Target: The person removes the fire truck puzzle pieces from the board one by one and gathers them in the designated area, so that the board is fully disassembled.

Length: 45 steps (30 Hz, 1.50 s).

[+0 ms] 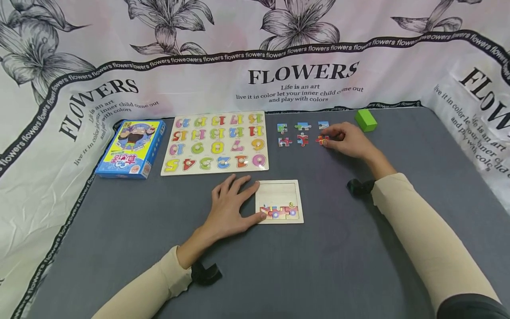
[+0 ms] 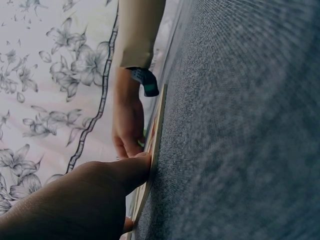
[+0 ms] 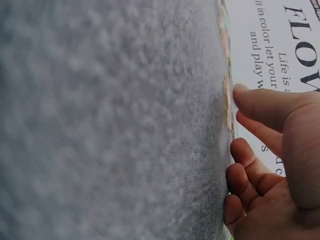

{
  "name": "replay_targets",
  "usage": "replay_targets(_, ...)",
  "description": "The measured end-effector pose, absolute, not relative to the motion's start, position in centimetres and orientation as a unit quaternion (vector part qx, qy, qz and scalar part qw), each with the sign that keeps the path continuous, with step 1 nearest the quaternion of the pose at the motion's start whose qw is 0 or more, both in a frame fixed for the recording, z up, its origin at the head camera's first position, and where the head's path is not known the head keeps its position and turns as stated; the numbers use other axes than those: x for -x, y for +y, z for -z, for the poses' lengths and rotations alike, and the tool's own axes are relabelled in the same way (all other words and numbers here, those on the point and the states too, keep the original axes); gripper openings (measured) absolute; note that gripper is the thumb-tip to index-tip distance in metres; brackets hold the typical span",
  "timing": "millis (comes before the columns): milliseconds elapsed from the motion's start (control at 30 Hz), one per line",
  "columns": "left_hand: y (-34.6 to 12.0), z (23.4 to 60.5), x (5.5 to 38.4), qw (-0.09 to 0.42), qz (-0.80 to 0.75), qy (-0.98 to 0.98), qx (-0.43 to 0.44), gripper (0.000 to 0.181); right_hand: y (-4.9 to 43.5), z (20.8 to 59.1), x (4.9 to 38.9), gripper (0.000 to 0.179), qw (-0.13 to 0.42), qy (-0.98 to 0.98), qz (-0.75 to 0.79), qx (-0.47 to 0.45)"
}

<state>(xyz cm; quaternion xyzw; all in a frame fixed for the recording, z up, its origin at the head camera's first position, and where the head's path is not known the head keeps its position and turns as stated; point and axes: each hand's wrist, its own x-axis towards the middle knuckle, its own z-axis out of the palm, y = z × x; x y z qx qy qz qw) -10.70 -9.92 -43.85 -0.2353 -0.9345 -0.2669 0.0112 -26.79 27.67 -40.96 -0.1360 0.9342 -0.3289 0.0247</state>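
Note:
My left hand point(image 1: 229, 212), fingers spread, rests at the left side of a small wooden puzzle tray point(image 1: 279, 188). Its thumb presses the tray's lower left part, as the left wrist view point(image 2: 90, 195) also shows. Joined red vehicle puzzle pieces point(image 1: 280, 212) fill the tray's lower part. Farther back on the right, my right hand point(image 1: 350, 141) has thumb and index finger at a red puzzle piece point(image 1: 320, 139), pinching it near the cloth. Several loose pieces point(image 1: 302, 140) lie beside it in two rows. In the right wrist view, the fingertips partly hide the piece.
A wooden number board point(image 1: 215, 172) lies behind the tray, beside a blue and yellow box point(image 1: 129, 148). A green block point(image 1: 365, 120) sits past my right hand. The grey cloth point(image 1: 318, 270) ends at a flower-printed sheet point(image 1: 191, 88) along the back.

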Motion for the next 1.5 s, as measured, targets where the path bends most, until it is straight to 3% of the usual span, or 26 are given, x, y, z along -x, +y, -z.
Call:
replay_targets(367, -9.9, 43.6, 10.8, 0.007, 0.257, -0.936, 0.242, 0.080, 24.8, 39.9, 23.9, 0.030, -0.044, 0.913, 0.371, 0.163)
replay_targets(667, -10.0, 43.6, 10.9, 0.000, 0.250, -0.939, 0.235, 0.081, 19.9, 38.6, 20.2, 0.026, 0.054, 0.872, 0.339, 0.349)
replay_targets(967, -10.0, 43.6, 11.0, 0.002, 0.243, -0.940, 0.237, 0.080, 16.3, 38.8, 16.9, 0.028, 0.135, 0.850, 0.309, 0.404)
replay_targets(1500, -10.2, 43.6, 11.0, 0.001, 0.243, -0.938, 0.245, 0.082, 14.5, 40.0, 15.0, 0.034, 0.110, 0.855, 0.271, 0.427)
